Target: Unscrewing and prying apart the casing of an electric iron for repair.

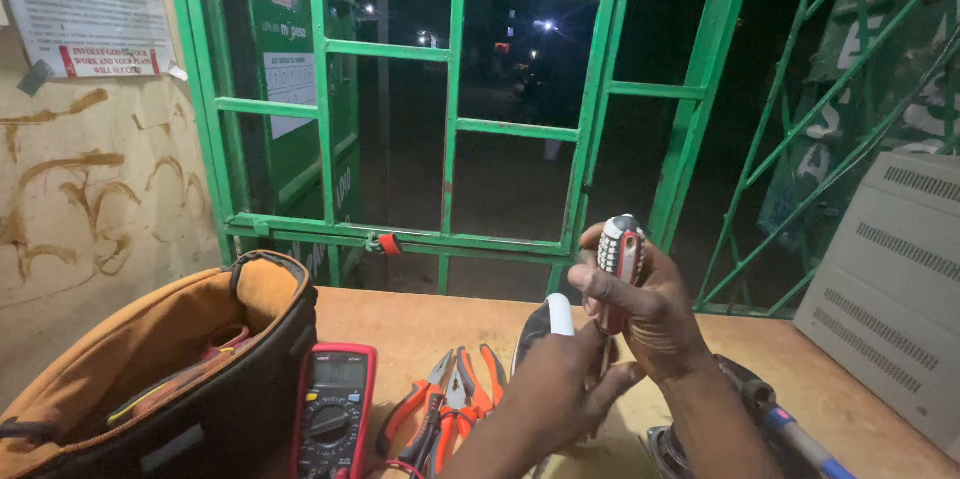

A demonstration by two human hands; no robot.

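- Right hand (650, 314) wraps the screwdriver (619, 264) handle, fingers curled tight.
- Screwdriver stands upright above the workbench (400, 324), handle up, shaft pointing down.
- Left hand (565, 379) pinches a white-tipped object (553, 321) just below.

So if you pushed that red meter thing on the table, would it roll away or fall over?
Probably neither. The red multimeter lies flat on its broad back on the wooden table, so it would likely slide rather than roll or tip. Its red casing looks rubbery, which may make it drag. It looks stiff and boxy, fairly solid for its size.
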